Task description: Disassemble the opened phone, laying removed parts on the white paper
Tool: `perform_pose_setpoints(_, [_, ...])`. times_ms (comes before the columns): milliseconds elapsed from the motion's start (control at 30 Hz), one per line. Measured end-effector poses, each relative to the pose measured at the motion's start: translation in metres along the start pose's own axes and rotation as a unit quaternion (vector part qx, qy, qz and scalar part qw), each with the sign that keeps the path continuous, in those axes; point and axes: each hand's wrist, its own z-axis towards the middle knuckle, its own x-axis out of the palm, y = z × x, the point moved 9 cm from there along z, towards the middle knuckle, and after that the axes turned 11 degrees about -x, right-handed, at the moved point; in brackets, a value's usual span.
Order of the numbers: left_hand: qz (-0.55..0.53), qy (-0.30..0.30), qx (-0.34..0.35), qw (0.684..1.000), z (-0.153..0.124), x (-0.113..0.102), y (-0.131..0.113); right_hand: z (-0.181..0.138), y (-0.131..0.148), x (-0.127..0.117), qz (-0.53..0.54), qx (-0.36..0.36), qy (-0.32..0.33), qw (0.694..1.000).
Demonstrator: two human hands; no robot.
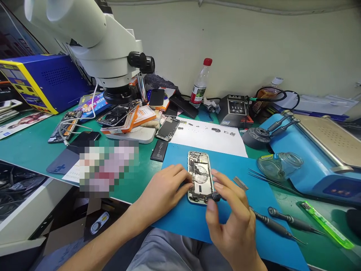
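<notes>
An opened smartphone (201, 186), its inner parts and round charging coil exposed, lies face up on the blue mat (175, 222). My left hand (169, 186) rests at the phone's left edge, with its fingers curled and the thumb and fingertips against the frame. Over the phone's lower right side is my right hand (234, 218), holding a dark screwdriver (216, 196) between thumb and fingers. The tool is strongly foreshortened, and its tip is hard to make out near the bottom of the phone. A small grey metal strip (240, 183) lies beside the right hand.
Two screwdrivers (290, 219), tweezers (270, 180), a glass jar (278, 165) and a green cutter (327, 226) lie right. Behind are a white sheet (207, 139) with small parts, a phone battery (159, 150) and a detached screen (168, 128). A microscope (93, 56) overhangs the left.
</notes>
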Motion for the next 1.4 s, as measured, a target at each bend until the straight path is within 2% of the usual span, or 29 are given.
perform_pose_setpoints(200, [-0.056, -0.009, -0.01, 0.998, -0.002, -0.007, 0.0, -0.002, -0.005, 0.001, 0.045, 0.025, 0.002, 0.999])
perform_pose_setpoints(367, [0.019, -0.084, 0.023, 0.996, -0.015, -0.022, -0.012, -0.006, -0.007, -0.002, 0.042, 0.041, -0.016, 0.998])
perform_pose_setpoints(500, [0.01, -0.054, 0.017, 0.998, -0.016, -0.016, -0.016, -0.01, -0.011, -0.004, 0.025, 0.077, -0.029, 0.996])
perform_pose_setpoints(667, [0.003, -0.029, 0.014, 0.999, -0.008, -0.007, -0.02, -0.021, -0.035, -0.006, 0.097, 0.235, -0.087, 0.963])
perform_pose_setpoints(833, [-0.004, 0.004, 0.024, 1.0, -0.005, 0.004, -0.029, -0.025, -0.038, -0.01, 0.131, 0.245, -0.125, 0.952])
perform_pose_setpoints(1000, [0.051, -0.01, 0.038, 0.998, -0.003, 0.003, -0.034, -0.029, -0.041, -0.01, 0.146, 0.258, -0.15, 0.943])
perform_pose_setpoints(1100, [0.128, -0.046, 0.033, 0.99, 0.015, -0.015, -0.026, -0.031, -0.045, -0.016, 0.15, 0.274, -0.191, 0.931])
perform_pose_setpoints(1233, [0.224, -0.128, -0.032, 0.966, 0.054, -0.053, 0.001, -0.031, -0.047, -0.02, 0.162, 0.285, -0.217, 0.919])
perform_pose_setpoints(1300, [0.265, -0.131, -0.041, 0.954, 0.07, -0.057, 0.009, -0.032, -0.047, -0.02, 0.171, 0.289, -0.215, 0.917])
perform_pose_setpoints(1400, [0.311, -0.114, -0.033, 0.943, 0.084, -0.047, 0.012, -0.035, -0.048, -0.018, 0.181, 0.303, -0.215, 0.911])
